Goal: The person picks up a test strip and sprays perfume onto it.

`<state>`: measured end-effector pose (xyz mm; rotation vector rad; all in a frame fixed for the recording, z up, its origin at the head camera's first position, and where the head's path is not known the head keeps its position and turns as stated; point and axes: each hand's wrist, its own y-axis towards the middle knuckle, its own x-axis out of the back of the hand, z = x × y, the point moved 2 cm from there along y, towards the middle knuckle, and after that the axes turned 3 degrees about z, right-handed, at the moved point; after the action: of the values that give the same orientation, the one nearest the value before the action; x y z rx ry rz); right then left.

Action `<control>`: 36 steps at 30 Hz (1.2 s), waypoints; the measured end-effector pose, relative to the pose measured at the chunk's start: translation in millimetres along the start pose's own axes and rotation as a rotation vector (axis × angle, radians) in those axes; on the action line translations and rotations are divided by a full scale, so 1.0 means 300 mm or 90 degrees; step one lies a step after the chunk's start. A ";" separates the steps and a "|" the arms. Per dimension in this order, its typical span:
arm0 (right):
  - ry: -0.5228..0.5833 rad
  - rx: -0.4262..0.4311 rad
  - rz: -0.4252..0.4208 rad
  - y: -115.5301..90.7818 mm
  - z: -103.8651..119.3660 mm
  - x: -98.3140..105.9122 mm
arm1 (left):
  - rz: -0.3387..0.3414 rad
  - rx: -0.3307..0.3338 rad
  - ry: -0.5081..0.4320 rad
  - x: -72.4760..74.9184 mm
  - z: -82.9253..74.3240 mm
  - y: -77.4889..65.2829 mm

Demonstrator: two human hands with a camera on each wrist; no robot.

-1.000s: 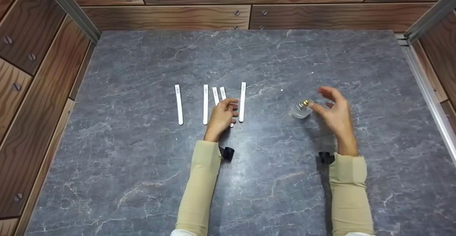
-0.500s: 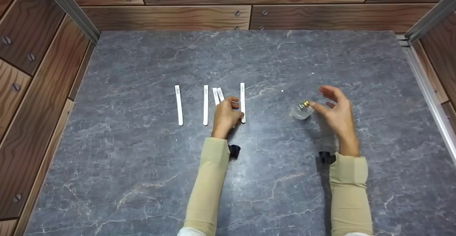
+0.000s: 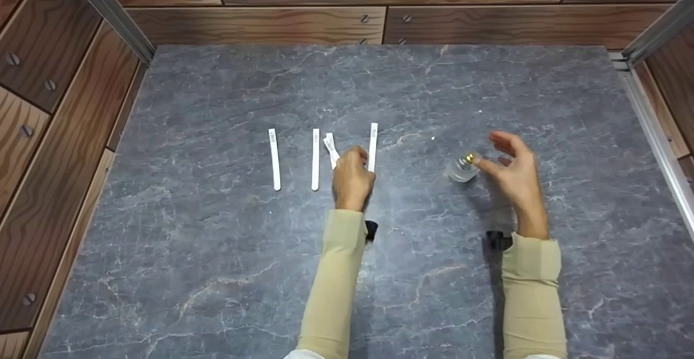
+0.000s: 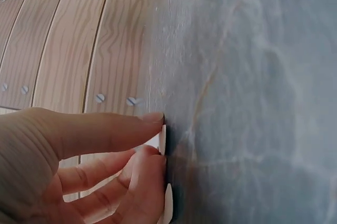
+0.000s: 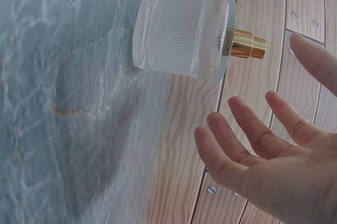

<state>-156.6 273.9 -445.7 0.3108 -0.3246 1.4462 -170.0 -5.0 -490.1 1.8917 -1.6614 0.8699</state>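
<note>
Several white paper test strips with small print at the top lie on the table, two of them standing alone, an outer left strip [image 3: 275,158] and one beside it [image 3: 315,158]. My left hand [image 3: 352,180] is bent down over the right part of the row. Its thumb and fingertips pinch the rounded end of the rightmost strip [image 4: 162,139] at the tabletop. A tilted strip [image 3: 331,150] runs under this hand, overlapping another. My right hand [image 5: 274,161], fingers spread and relaxed, hovers beside a clear glass perfume bottle [image 5: 181,34] with a gold spray top [image 5: 248,44].
The grey marbled table [image 3: 217,272] is bordered by wood-patterned panels [image 3: 260,25] at the back and sides. A metal rail [image 3: 659,147] follows the right edge. Small white specks [image 3: 433,138] lie near the bottle.
My left hand has shifted right, from over the middle strips to the rightmost one. The strip under it has swung, its top end going left over its neighbour. The right hand stays by the bottle.
</note>
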 end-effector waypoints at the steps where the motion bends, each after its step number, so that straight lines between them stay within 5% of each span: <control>1: -0.001 0.000 0.001 0.000 0.000 0.000 | 0.000 0.006 -0.002 0.001 0.000 -0.001; 8: -0.007 -0.007 0.001 -0.003 -0.006 0.002 | 0.002 0.027 -0.008 -0.005 -0.004 -0.008; 20: -0.008 -0.002 0.006 -0.003 -0.013 0.007 | -0.111 -0.025 0.009 -0.008 -0.022 -0.050; 36: -0.019 -0.009 0.020 0.001 -0.015 -0.005 | -0.022 -0.065 -0.025 0.003 0.008 -0.011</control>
<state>-157.0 274.4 -450.4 0.3171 -0.3650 1.4700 -166.3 -6.8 -491.1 1.8730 -1.6580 0.7252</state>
